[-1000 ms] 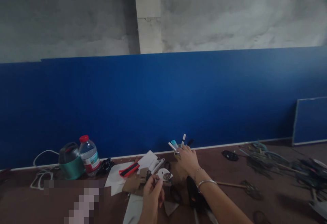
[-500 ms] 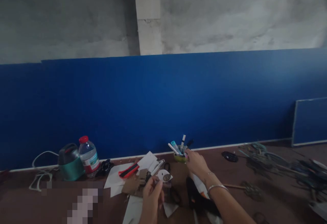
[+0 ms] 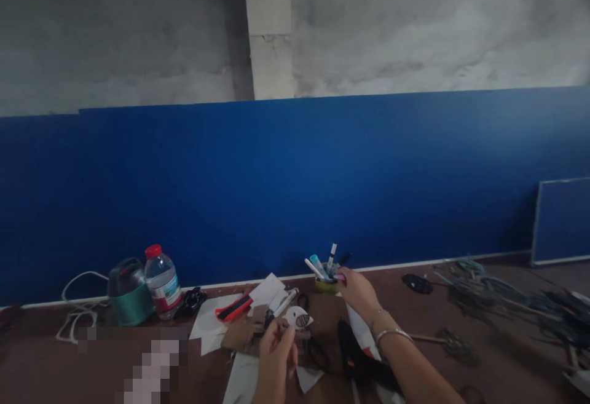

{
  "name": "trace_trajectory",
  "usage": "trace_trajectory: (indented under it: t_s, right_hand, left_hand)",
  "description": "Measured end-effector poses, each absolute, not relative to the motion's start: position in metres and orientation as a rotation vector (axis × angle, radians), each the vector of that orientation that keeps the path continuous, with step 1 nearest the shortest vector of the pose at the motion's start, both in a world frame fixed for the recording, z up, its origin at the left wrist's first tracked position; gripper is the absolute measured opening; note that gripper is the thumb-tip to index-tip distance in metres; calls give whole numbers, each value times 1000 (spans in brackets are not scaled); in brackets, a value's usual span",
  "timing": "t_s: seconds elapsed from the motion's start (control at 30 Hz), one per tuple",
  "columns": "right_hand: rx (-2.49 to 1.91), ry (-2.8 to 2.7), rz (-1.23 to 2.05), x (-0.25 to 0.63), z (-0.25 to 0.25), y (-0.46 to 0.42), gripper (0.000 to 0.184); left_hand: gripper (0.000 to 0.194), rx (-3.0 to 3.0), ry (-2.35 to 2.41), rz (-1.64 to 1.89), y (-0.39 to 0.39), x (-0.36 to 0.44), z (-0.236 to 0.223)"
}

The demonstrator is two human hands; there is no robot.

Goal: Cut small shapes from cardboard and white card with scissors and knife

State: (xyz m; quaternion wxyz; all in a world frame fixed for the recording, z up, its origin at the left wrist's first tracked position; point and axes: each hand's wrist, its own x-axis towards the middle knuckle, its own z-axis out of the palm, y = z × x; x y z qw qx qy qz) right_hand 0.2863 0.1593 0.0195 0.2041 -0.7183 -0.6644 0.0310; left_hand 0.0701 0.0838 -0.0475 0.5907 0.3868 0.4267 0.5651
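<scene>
My left hand (image 3: 278, 348) is closed, pinching a small white paper cutout (image 3: 298, 318) with a dark eye dot and a striped oval drawn on it, like a bird or fish. My right hand (image 3: 359, 290) reaches to the right rim of a greenish cup (image 3: 326, 286) that holds several pens and markers. Its fingers are pinched together, with a bit of pink showing at the tips; I cannot tell what it belongs to. A white marker with a dark band (image 3: 332, 257) and a light blue marker (image 3: 318, 264) stand in the cup.
A red and black utility knife (image 3: 234, 307) lies on white paper (image 3: 203, 324). Black scissors handles (image 3: 317, 355) and a black glue-gun-like tool (image 3: 364, 361) lie nearer. A water bottle (image 3: 163, 287) and a green container (image 3: 131, 302) stand left. Bundled stems (image 3: 511, 299) lie right.
My right hand has moved slightly right at the cup, and pink now shows at its fingertips. My left hand still holds the cutout in nearly the same place.
</scene>
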Motion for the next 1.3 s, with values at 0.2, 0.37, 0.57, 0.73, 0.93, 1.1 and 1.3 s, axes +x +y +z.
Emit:
trace_trajectory:
  t_s: [0.2,0.37,0.57,0.73,0.93,1.1,1.3]
  right_hand:
    - [-2048,-1756,146,292,15,168,30]
    - [-2054,-1771,217,292,13,168,30]
    - [-2148,-1687,267,296,12,164,27]
    - [-2183,-1609,250,297,18,162,17]
    - [-2141,-1618,124,287,28,160,20]
    - [-2056,-1694,45,280,38,158,31]
    - [-1912,-1915,43,267,40,154,33]
  left_hand:
    - [47,917,993,1310,83,70,-48]
    - [45,894,982,1314,83,70,-48]
    - [46,885,1004,1335,81,71,-45]
    - [47,865,1015,1339,81,71,-45]
    - [49,848,1011,1358,85,72,-49]
    - [49,824,1002,1361,82,72,-45]
    - [49,810,1027,1337,81,74,-42]
